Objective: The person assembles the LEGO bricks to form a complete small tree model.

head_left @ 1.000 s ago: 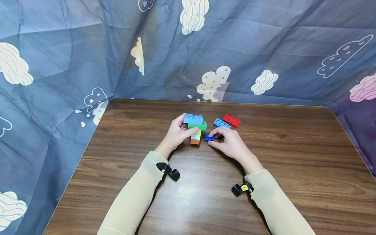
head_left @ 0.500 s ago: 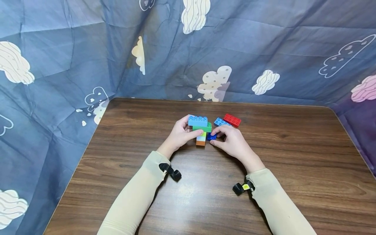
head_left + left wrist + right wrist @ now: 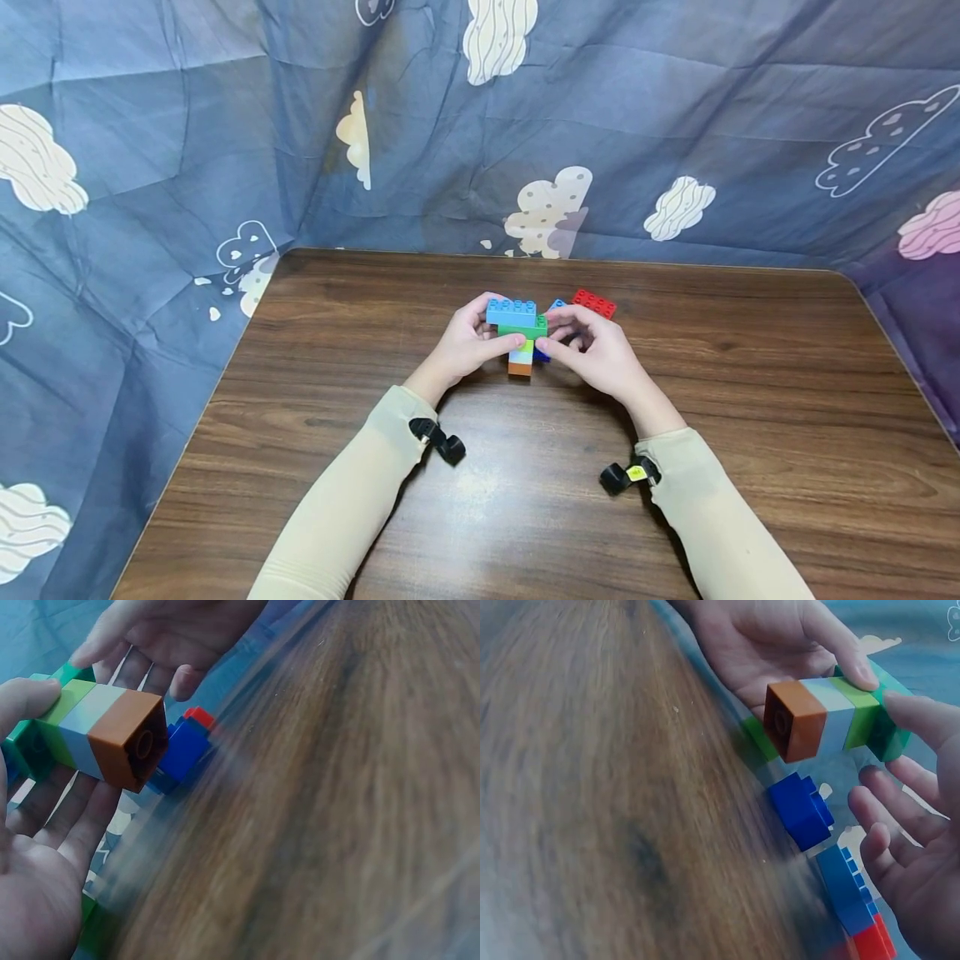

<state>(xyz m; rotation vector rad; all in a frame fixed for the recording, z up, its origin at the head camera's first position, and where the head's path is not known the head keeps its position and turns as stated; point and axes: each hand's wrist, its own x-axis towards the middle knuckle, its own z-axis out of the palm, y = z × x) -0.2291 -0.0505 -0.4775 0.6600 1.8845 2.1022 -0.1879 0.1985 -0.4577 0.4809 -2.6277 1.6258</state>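
My left hand (image 3: 468, 337) grips a stack of toy building bricks, its thumb across the front. On top sits a light blue brick (image 3: 512, 313), over a longer green brick (image 3: 522, 332). Below come a lime brick (image 3: 862, 709), a pale bluish-white brick (image 3: 832, 712) and an orange brick (image 3: 799, 724) with its hollow underside showing. My right hand (image 3: 600, 350) pinches the right end of the green brick between thumb and forefinger; its other fingers stay loosely bent. A dark blue brick (image 3: 802, 814) lies on the table behind the stack, mostly hidden in the head view.
Behind my right hand lie a blue brick (image 3: 844, 889) and a red brick (image 3: 596, 302), side by side on the wooden table (image 3: 495, 517). Another green brick (image 3: 761, 739) shows beyond the stack in the right wrist view. A patterned cloth (image 3: 420, 167) hangs at the back edge.
The stack has shifted right in my left hand. My right hand has let go of the dark blue brick and moved onto the green brick's end.
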